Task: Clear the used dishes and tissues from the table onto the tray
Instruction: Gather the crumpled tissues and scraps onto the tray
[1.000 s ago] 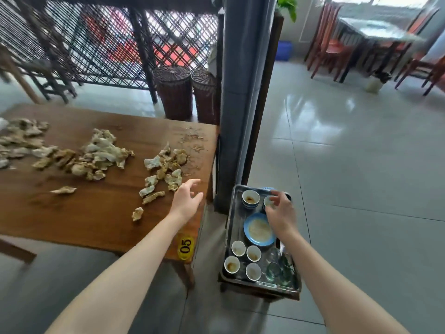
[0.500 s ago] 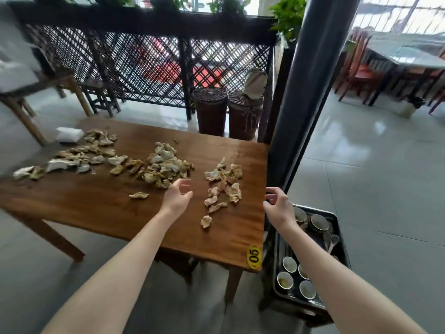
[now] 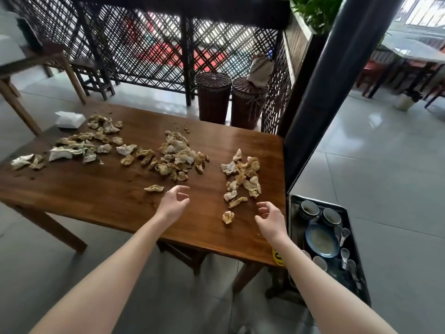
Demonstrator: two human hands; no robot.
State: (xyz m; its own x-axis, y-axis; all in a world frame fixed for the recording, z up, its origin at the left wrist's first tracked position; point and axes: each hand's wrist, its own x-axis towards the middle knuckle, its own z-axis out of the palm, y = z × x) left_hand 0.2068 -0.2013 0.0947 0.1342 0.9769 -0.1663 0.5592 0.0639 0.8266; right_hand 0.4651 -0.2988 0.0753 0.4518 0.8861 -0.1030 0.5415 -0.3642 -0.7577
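Observation:
Several crumpled, stained tissues lie scattered on the brown wooden table [image 3: 96, 196]: a right cluster [image 3: 243, 174], a middle pile [image 3: 178, 157] and a left spread [image 3: 79, 145]. One loose tissue [image 3: 228, 216] lies near the front edge. My left hand [image 3: 174, 201] hovers over the table with loosely curled fingers, holding nothing. My right hand [image 3: 271, 219] hovers just right of the loose tissue, also loose and empty. The dark tray [image 3: 356, 239] sits low to the right of the table, holding cups, a blue plate [image 3: 321, 239] and spoons.
A white tissue box [image 3: 69, 119] stands at the table's far left. A dark pillar [image 3: 332, 92] rises by the right corner, with two wicker bins [image 3: 213, 100] and a lattice fence behind. Another wooden table and stool stand at far left.
My right hand left the tray and came over the table's right front edge. The view swung left and up. My left hand stayed hovering over the table.

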